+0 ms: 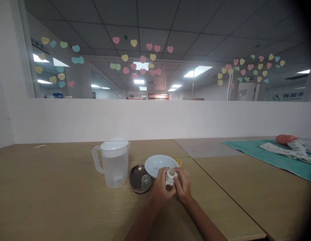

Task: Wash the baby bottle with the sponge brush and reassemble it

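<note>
1. Head view: both hands meet over the wooden table (57,187), just in front of the white plate (159,164), which serves as the landmark below.
2. Left hand (162,185) wraps its fingers around the left side of a small white bottle (170,176) with a pale nipple top; the grip looks closed on the bottle body, probably to steady it upright.
3. Right hand (183,184) closes on the bottle's right side and collar, fingertips curled in. Whether it twists or merely grips, I cannot tell.
4. The bottle sits at the near edge of the plate, between the two hands, seemingly close above the tabletop; contact with the table is hidden.
5. Both forearms come in from the lower edge and converge, wrists low.
6. Left of the plate: a metal dish (137,179) holding a small clear cap (146,182), likely set aside to keep it off the table.
7. Further left of the plate: a lidded translucent pitcher (115,164), handle pointing left.
8. Far right of the plate: a teal mat (278,157) with a doll (293,142) on it.
</note>
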The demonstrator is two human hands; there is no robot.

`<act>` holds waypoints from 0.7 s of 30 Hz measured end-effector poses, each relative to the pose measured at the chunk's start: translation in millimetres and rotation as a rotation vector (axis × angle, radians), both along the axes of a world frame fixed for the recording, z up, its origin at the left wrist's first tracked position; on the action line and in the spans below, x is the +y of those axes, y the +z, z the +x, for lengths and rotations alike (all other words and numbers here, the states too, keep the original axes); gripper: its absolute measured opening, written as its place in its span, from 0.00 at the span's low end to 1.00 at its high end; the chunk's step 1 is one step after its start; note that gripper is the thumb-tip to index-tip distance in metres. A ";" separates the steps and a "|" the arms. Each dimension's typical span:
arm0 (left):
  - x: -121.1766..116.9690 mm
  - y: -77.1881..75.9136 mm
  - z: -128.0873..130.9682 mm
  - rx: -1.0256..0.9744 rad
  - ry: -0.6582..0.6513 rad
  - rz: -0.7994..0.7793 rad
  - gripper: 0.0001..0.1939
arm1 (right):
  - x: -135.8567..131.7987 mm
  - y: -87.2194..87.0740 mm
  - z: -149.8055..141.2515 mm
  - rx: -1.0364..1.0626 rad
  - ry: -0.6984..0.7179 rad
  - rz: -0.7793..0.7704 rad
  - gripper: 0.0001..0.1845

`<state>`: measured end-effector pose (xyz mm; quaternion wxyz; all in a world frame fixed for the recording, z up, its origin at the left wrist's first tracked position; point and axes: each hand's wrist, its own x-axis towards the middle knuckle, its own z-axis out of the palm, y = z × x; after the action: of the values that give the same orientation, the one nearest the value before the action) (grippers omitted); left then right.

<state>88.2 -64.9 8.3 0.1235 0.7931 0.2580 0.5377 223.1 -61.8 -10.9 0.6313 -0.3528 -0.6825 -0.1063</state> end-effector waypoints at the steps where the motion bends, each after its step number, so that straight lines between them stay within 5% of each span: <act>1: 0.1 -0.4 0.6 -0.003 0.000 0.009 0.26 | -0.1 0.6 -0.1 0.012 -0.008 0.006 0.11; 13: 1.9 -7.1 4.8 -0.062 0.013 0.007 0.25 | -2.4 -1.1 -2.2 0.152 -0.017 0.104 0.07; 21: 4.9 -14.0 5.8 -0.063 0.031 0.019 0.27 | -11.2 7.0 -1.1 -0.074 -0.152 0.274 0.06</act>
<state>94.0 -60.1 -5.8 0.1158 0.7729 0.2614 0.5665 221.9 -73.0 -3.9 0.6382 -0.3097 -0.6556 -0.2588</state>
